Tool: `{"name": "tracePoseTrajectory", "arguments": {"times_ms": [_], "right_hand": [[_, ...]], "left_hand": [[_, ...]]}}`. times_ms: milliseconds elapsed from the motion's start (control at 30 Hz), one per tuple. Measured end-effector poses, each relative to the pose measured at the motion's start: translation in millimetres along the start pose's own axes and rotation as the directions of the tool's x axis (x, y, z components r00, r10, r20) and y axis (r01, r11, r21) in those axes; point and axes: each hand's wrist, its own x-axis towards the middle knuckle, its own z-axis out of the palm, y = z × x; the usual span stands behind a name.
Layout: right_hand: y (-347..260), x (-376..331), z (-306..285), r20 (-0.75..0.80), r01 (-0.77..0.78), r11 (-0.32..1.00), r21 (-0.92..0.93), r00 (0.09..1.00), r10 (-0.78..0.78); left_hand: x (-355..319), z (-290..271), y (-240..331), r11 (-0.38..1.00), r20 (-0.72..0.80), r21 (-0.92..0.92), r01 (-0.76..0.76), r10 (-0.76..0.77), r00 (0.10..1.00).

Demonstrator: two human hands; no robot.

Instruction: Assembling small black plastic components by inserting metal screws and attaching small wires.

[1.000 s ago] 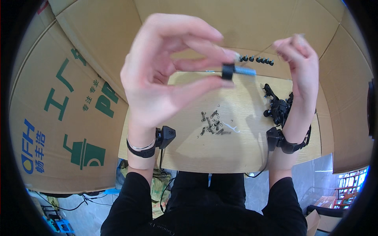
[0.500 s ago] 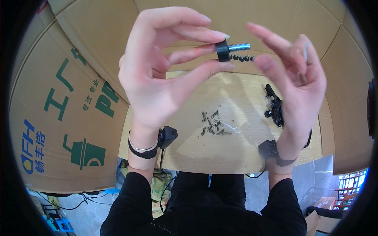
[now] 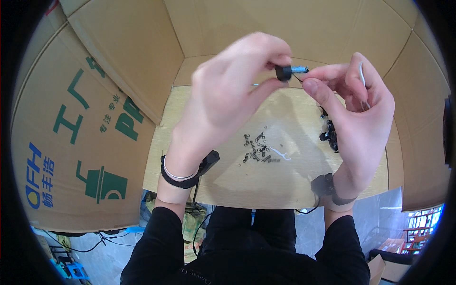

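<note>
Head view: the left hand (image 3: 230, 88) grips a black knob (image 3: 283, 73) between thumb and fingers, raised above the far part of the table (image 3: 228, 187). The knob's threaded stud (image 3: 299, 69) lies roughly level and points toward the right hand (image 3: 361, 111), raised above the table's far right part. That hand holds a thin white strip (image 3: 362, 76) among its curled fingers; its thumb and forefinger are close together just beside the stud's end, and whether they touch it I cannot tell. Near the middle of the table lies a loose heap of small springs (image 3: 259, 149), a white forked piece (image 3: 279, 153) just beside it. Black parts (image 3: 331, 137), partly hidden by the right hand, lie on the table's right side. Cardboard (image 3: 294, 28) stands beyond the table. Each wrist carries a black box, the left one (image 3: 209, 162) and the right one (image 3: 323, 184) both over the table.
</note>
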Motion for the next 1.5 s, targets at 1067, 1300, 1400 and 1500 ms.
{"name": "tracePoseTrajectory", "arguments": {"times_ms": [1067, 1300, 1400, 1500], "right_hand": [[99.8, 28.6, 24.6, 0.514, 0.085, 0.886, -0.456, 0.838, 0.183], [123.8, -2.9, 39.3, 0.633, -0.027, 0.906, -0.422, 0.707, 0.316], [134.2, -10.8, 42.7, 0.637, -0.121, 0.908, -0.401, 0.676, 0.371], [142.4, -22.4, 40.2, 0.666, -0.107, 0.907, -0.408, 0.644, 0.376]], "left_hand": [[-6.2, -32.1, -6.4, 0.918, 0.206, -0.175, 0.355, -0.319, 0.925], [-52.3, -33.8, -16.3, 0.645, 0.499, -0.238, 0.726, -0.559, 0.662], [-77.8, -34.4, -17.7, 0.460, 0.594, -0.308, 0.833, -0.590, 0.546], [-99.2, -22.9, -27.5, 0.349, 0.654, -0.275, 0.896, -0.615, 0.441]]}}
